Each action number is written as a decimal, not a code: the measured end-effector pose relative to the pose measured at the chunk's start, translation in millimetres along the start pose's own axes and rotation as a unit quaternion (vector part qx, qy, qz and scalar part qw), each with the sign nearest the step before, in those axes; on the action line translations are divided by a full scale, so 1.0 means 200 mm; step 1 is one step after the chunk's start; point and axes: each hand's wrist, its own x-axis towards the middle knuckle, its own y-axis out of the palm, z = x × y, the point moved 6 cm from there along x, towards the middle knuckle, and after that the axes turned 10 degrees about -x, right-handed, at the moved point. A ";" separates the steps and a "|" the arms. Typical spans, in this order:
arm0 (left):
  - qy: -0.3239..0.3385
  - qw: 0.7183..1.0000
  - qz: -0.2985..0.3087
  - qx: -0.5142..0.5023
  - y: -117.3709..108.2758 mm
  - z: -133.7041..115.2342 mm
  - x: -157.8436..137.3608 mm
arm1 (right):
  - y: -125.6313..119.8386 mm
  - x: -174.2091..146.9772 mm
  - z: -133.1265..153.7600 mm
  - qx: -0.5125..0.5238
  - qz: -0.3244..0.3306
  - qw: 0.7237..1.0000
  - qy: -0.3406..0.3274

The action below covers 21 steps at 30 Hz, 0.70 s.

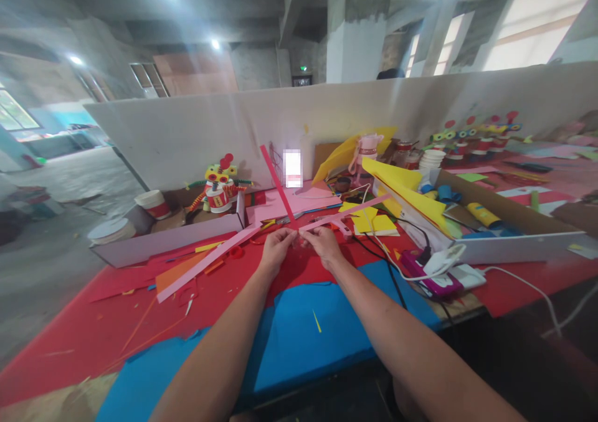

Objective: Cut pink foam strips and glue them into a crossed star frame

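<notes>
Above a red-covered table (60,353), fingers closed, the left hand (276,249) pinches a straight crimson strip (278,184) slanting far-left; the right hand (323,244) pinches a long pale-pink strip (350,213) reaching right.

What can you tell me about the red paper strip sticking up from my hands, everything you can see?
The red paper strip is long, narrow and plain, and looks flat and straight. It slants up and to the left, its upper end free in front of the white partition. Its lower end meets the fingertips of the left hand and right hand; exactly which fingers hold it is unclear. A pale pink paper strip extends rightward from the same spot.
</notes>
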 end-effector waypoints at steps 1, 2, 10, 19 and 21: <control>-0.006 1.000 0.000 -0.013 0.00 0.01 0.00 | -0.01 0.00 0.01 -0.002 -0.006 1.000 -0.003; -0.013 1.000 -0.001 -0.026 0.00 0.01 0.00 | -0.01 0.00 0.01 -0.004 -0.013 1.000 -0.005; -0.008 0.996 -0.057 -0.067 -0.04 0.01 0.01 | 0.00 0.00 -0.01 -0.037 0.000 0.999 0.014; -0.014 0.992 -0.096 -0.085 -0.08 0.02 0.01 | -0.02 -0.01 -0.01 -0.042 -0.022 0.998 0.043; -0.018 0.991 -0.100 -0.082 -0.08 0.03 0.01 | -0.02 -0.01 -0.01 -0.038 -0.025 0.998 0.042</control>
